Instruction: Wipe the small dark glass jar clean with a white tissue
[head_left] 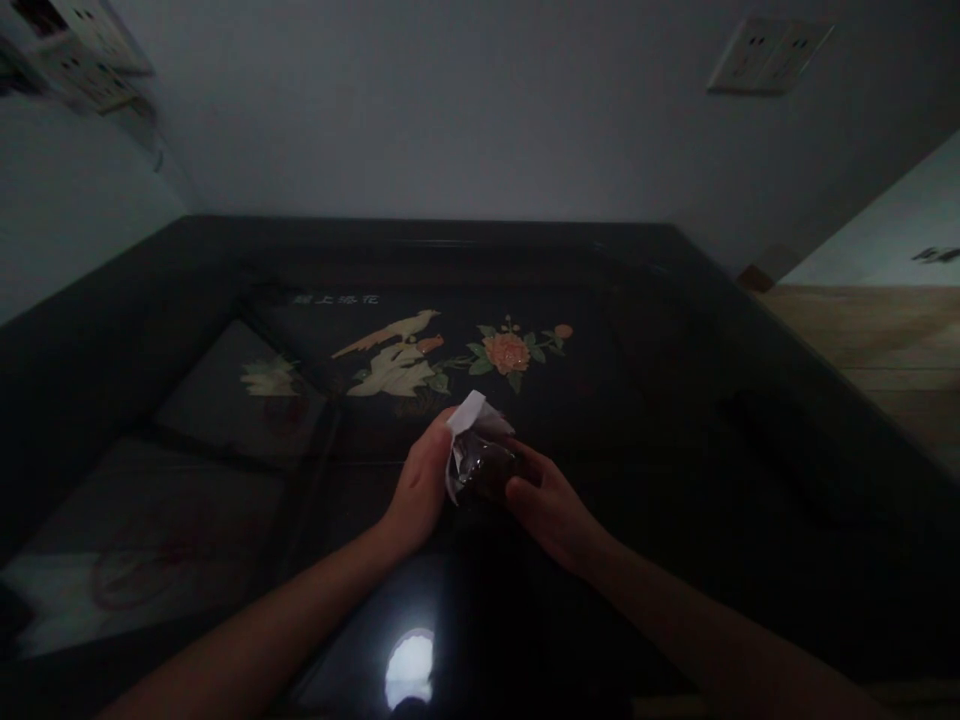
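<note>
My left hand is closed around a crumpled white tissue and presses it against a small dark glossy object. My right hand grips that dark object from the right and below. What the object is stays unclear in the dim light. Both hands hover over the middle of a black lacquered table.
The tabletop carries an inlaid picture of a bird and an orange flower. A light reflects off the gloss near the front edge. Wall sockets sit on the grey wall. Wooden floor lies to the right.
</note>
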